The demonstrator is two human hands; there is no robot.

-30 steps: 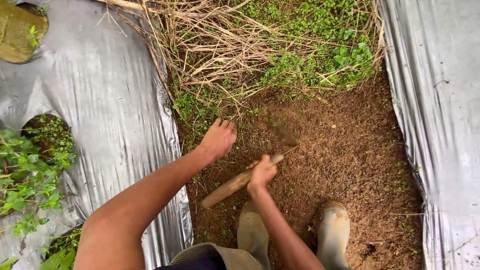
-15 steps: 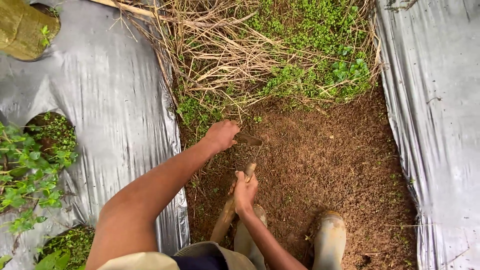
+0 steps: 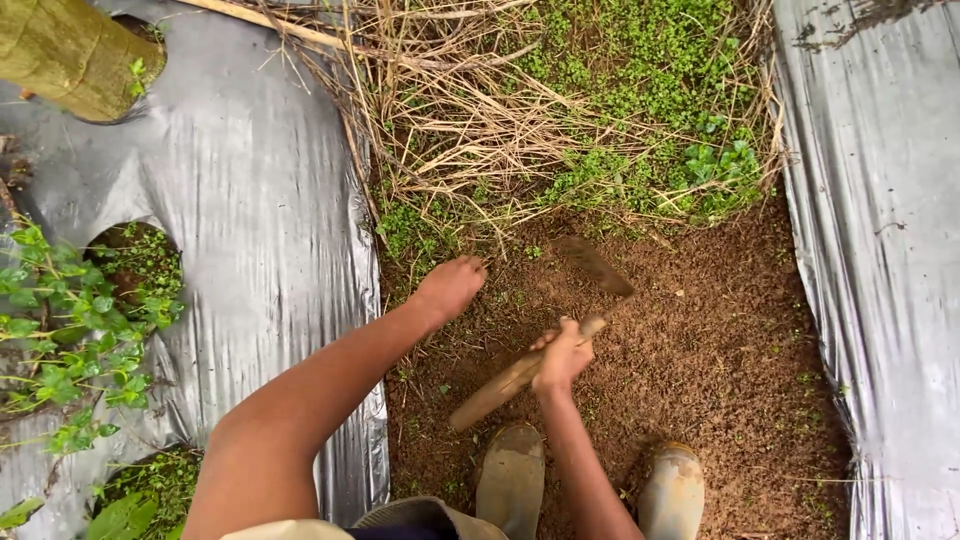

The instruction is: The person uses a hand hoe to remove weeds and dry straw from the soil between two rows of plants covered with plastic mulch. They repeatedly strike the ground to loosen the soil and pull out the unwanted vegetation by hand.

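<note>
A strip of bare brown soil (image 3: 690, 340) ran between two sheets of silver-grey plastic mulch, one on the left (image 3: 250, 220) and one on the right (image 3: 880, 230); at its far end lay dry straw (image 3: 450, 110) tangled with low green weeds (image 3: 640, 60); two muddy rubber boots (image 3: 510, 480) stood on the near soil; leafy plants (image 3: 70, 330) grew through holes in the left sheet.

Silver plastic sheet (image 3: 250, 200) on my left, another sheet (image 3: 880, 250) on my right, bare brown soil (image 3: 720, 340) between them. Dry straw (image 3: 450, 110) lies ahead, tangled over green weeds (image 3: 640, 60). Leafy plants (image 3: 70, 330) poke through holes in the left sheet. My muddy boots (image 3: 510, 480) stand on the soil below me.
</note>
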